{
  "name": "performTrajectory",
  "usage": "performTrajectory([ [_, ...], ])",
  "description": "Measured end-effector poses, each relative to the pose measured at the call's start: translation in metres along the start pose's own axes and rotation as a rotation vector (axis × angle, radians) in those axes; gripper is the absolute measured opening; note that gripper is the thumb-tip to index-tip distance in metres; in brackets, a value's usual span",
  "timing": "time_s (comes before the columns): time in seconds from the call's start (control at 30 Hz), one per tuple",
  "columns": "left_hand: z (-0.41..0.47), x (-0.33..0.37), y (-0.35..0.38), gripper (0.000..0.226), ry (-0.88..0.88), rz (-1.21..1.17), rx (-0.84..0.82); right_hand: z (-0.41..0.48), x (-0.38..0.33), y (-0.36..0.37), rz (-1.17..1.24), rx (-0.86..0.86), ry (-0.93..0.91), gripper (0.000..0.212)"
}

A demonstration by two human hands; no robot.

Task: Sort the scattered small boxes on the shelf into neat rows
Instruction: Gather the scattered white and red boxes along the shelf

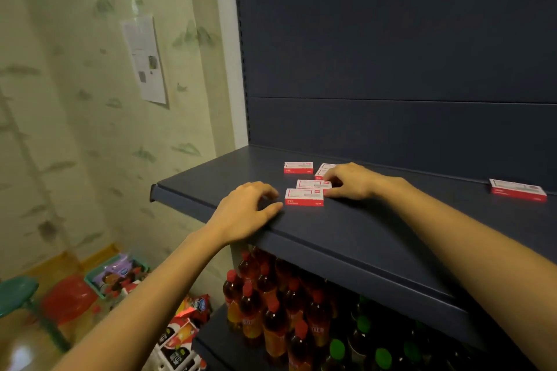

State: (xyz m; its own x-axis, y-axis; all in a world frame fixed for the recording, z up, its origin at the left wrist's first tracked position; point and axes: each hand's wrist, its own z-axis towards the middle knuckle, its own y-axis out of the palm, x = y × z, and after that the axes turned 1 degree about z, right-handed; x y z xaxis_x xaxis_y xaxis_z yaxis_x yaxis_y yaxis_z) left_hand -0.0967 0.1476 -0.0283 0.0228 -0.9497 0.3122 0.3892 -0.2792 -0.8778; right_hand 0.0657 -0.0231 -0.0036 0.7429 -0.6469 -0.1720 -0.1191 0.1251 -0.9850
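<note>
Several small red-and-white boxes lie on the dark blue shelf. The nearest box lies close to the front edge, with a second box just behind it. A third box sits further back, and a fourth box is partly hidden by my right hand. That hand rests on the shelf and its fingertips touch the right ends of the two nearer boxes. My left hand rests on the shelf just left of the nearest box, fingers loosely bent and holding nothing. A fifth box lies apart at the far right.
The shelf's dark back panel rises behind the boxes. On the shelf below stand bottles with red caps and green caps. A wallpapered wall is to the left; a basket and a stool stand on the floor.
</note>
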Motion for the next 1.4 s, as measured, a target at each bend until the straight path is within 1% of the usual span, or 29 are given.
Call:
performTrajectory([
  [0.1, 0.02, -0.015, 0.001, 0.036, 0.038, -0.099, -0.045, 0.0, 0.002, -0.002, -0.014, 0.032, 0.047, 0.043],
  [0.2, 0.038, -0.024, 0.007, 0.05, 0.075, -0.197, -0.142, -0.01, 0.011, -0.01, -0.022, 0.128, 0.111, 0.043],
  [0.3, 0.055, -0.026, 0.014, 0.062, 0.128, -0.22, -0.229, -0.031, 0.021, -0.021, 0.0, 0.227, 0.207, 0.042],
  [0.37, 0.063, -0.026, 0.017, 0.056, 0.165, -0.246, -0.223, -0.048, 0.027, -0.024, 0.004, 0.267, 0.268, 0.041],
  [0.43, 0.07, -0.027, 0.02, 0.041, 0.205, -0.283, -0.223, -0.066, 0.031, -0.023, 0.015, 0.296, 0.32, 0.04],
  [0.5, 0.075, -0.025, 0.022, 0.032, 0.243, -0.306, -0.236, -0.082, 0.035, -0.021, 0.016, 0.312, 0.36, 0.039],
  [0.57, 0.083, -0.019, 0.022, 0.028, 0.279, -0.327, -0.205, -0.098, 0.037, -0.018, 0.006, 0.326, 0.39, 0.039],
  [0.63, 0.093, -0.007, 0.023, 0.031, 0.315, -0.351, -0.152, -0.116, 0.04, -0.016, 0.003, 0.354, 0.42, 0.039],
  [0.73, 0.105, 0.025, 0.025, 0.035, 0.405, -0.374, -0.134, -0.15, 0.046, -0.015, -0.007, 0.395, 0.475, 0.039],
  [0.93, 0.101, 0.115, 0.043, 0.031, 0.597, -0.432, -0.199, -0.235, 0.063, -0.02, -0.034, 0.44, 0.643, 0.042],
  [1.1, 0.08, 0.199, 0.063, 0.031, 0.758, -0.48, -0.28, -0.318, 0.078, -0.022, -0.054, 0.485, 0.741, 0.04],
  [1.23, 0.056, 0.27, 0.077, 0.03, 0.836, -0.519, -0.319, -0.394, 0.092, -0.031, -0.088, 0.495, 0.814, 0.04],
  [1.4, 0.015, 0.358, 0.091, 0.028, 0.896, -0.567, -0.334, -0.492, 0.106, -0.038, -0.093, 0.507, 0.856, 0.036],
])
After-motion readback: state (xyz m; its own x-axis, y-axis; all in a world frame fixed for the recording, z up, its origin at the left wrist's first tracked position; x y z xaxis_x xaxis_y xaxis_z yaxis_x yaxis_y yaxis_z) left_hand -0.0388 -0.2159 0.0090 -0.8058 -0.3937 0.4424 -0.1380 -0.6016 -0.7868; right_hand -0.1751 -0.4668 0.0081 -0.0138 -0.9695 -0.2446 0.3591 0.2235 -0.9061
